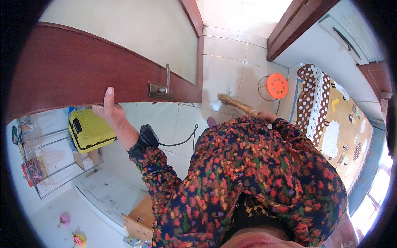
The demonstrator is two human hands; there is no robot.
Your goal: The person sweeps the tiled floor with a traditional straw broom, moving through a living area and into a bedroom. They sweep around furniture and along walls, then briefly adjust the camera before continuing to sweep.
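Note:
My left hand [111,111] grips the edge of a reddish-brown wooden door [77,68] with a frosted glass panel, thumb on the near face and fingers behind it. The door's metal lever handle [167,85] is to the right of that hand. My right hand [267,116] is closed around a straw hand broom [237,104], low in front of my body. The broom's end points up and left over the tiled floor [223,74]. A black device with a cable [183,143] is strapped at my left wrist.
An orange round stool [277,86] stands beside a bed with a patterned cover [341,124] on the right. Behind the door, a yellow suitcase [90,128] rests on a metal rack [52,158]. A wooden door frame [291,28] borders the bright doorway ahead. A small wooden cabinet [139,217] is lower left.

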